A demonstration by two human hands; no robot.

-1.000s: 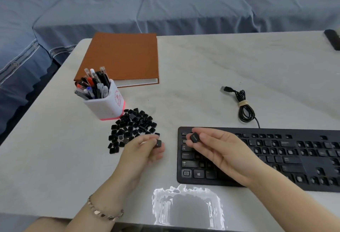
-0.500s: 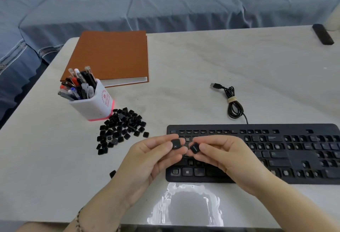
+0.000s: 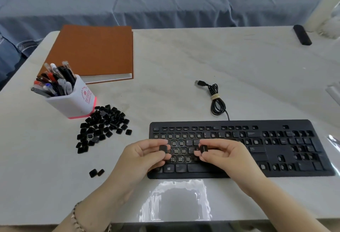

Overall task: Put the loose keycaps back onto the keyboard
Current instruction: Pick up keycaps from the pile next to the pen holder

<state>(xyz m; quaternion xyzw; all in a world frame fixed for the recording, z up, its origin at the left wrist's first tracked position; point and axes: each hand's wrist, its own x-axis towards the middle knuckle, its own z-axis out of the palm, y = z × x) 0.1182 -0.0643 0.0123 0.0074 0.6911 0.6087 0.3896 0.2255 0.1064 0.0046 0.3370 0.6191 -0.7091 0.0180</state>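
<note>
keycap (image 3: 163, 148) pinched in left hand (image 3: 145, 155) | second keycap (image 3: 203, 148) in right hand (image 3: 223, 153)

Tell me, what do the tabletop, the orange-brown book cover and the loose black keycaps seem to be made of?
Tabletop: probably polished stone or marble-look laminate; pale with faint grey veins and a glossy glare patch near the front edge.
Book cover: seemingly matte leatherette or cloth; even orange-brown, no shine.
Keycaps: most likely moulded plastic; uniform black shapes with a dull sheen.

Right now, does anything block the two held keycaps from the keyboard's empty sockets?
Nothing visible does. The left hand pinches a keycap, the right hand pinches a second keycap, both over bare sockets of the keyboard.
</note>
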